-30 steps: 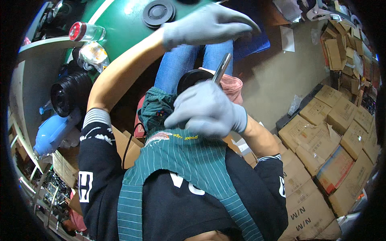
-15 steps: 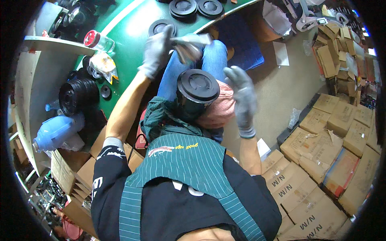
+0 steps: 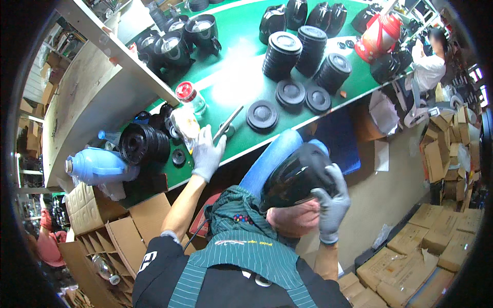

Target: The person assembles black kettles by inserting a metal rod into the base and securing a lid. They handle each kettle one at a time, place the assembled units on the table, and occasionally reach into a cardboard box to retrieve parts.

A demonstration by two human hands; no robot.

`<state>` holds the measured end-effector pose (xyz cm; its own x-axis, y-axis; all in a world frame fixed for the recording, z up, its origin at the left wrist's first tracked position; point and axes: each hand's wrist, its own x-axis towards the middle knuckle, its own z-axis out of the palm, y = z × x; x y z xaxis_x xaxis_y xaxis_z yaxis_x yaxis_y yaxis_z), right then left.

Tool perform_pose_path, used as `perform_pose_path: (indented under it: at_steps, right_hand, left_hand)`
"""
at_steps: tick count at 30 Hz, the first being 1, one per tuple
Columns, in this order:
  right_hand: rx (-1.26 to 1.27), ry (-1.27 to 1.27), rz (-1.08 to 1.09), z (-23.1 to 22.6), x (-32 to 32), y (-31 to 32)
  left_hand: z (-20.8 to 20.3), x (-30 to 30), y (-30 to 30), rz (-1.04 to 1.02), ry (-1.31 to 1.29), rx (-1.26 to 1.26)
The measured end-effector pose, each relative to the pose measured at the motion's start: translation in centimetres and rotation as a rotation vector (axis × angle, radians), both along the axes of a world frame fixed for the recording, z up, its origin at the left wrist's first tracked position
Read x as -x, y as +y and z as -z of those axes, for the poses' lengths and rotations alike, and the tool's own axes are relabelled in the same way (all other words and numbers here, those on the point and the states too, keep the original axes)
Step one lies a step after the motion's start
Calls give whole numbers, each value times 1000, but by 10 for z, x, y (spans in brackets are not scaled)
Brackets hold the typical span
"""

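Note:
My left hand (image 3: 208, 156), in a grey glove, is over the near edge of the green table (image 3: 233, 149). A slim grey bar-shaped tool (image 3: 229, 123) sits between its thumb and fingers, slanting up and right. Across my lap a glossy black flask body (image 3: 294, 177) lies tilted, its rounded end to the upper right. The gloved right hand (image 3: 333, 203) grips that flask at its right side with bent fingers. Under the flask is a pink cloth (image 3: 298, 218). Just beyond my knees, a round black disc (image 3: 262, 116) lies flat on the table.
Stacks of black discs (image 3: 281, 56) stand farther back, beside glossy black shells (image 3: 272, 24) and a red flask (image 3: 379, 37). A red-lidded jar (image 3: 191, 96) and a blue flask (image 3: 100, 165) are leftward. Cartons (image 3: 416, 241) fill the lower right. Another person (image 3: 430, 64) sits far right.
The flask body has gone from upright, disc end up, to tilted on my lap. My right hand has come onto it. My left hand has moved from above the knees to the table edge.

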<state>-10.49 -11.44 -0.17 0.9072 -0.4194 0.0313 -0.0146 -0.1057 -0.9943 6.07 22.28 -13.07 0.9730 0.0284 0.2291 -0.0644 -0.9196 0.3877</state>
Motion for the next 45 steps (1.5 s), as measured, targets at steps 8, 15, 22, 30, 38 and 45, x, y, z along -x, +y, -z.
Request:
perform_pose_path:
  at_steps: [8, 15, 22, 30, 38, 45]
  right_hand:
    - [-706, 250, -172, 69, -136, 22]
    - [-991, 224, -636, 92, -174, 18]
    - [-1176, 432, -501, 126, -125, -22]
    - [-1131, 452, -606, 133, -130, -20]
    - [-992, 379, -669, 136, -127, -15]
    - [-94, 20, -710, 48, -161, 19]
  left_hand:
    - [-65, 15, -35, 479, -171, 642]
    - [-112, -160, -34, 240, -474, 225]
    - [-75, -396, -80, 165, -322, 14]
    - [-73, -440, -31, -58, -534, -521]
    - [-92, -381, 12, 12, -222, -448]
    - [-198, -213, 22, 480, -400, -343]
